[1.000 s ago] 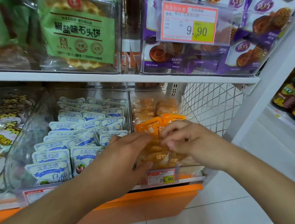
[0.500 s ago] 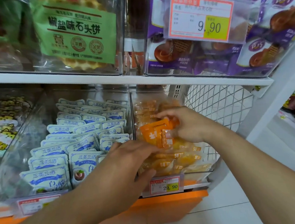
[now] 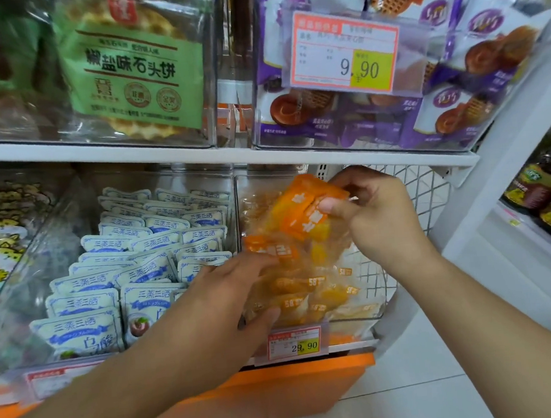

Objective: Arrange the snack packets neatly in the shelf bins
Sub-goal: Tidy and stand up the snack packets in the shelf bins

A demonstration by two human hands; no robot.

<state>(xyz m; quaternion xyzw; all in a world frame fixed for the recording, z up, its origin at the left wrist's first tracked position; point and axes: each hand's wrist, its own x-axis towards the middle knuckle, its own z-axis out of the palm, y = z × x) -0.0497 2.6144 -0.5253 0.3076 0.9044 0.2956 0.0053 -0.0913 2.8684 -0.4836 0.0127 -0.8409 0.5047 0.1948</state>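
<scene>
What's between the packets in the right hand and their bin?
Nothing visible. The right hand holds the orange packets above the open clear bin; the left hand presses packets lower down, near the front.

Both forearms are bare right up to the frame edge, with no sleeves or cuffs showing. The left hand [image 3: 222,298] and the right hand [image 3: 377,220] are bare too, with short, plain, unpainted nails on the fingers.

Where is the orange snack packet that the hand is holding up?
In the head view, right of centre, the orange packet is pinched in the right hand above the clear bin of orange snacks, just under the white shelf.
</scene>
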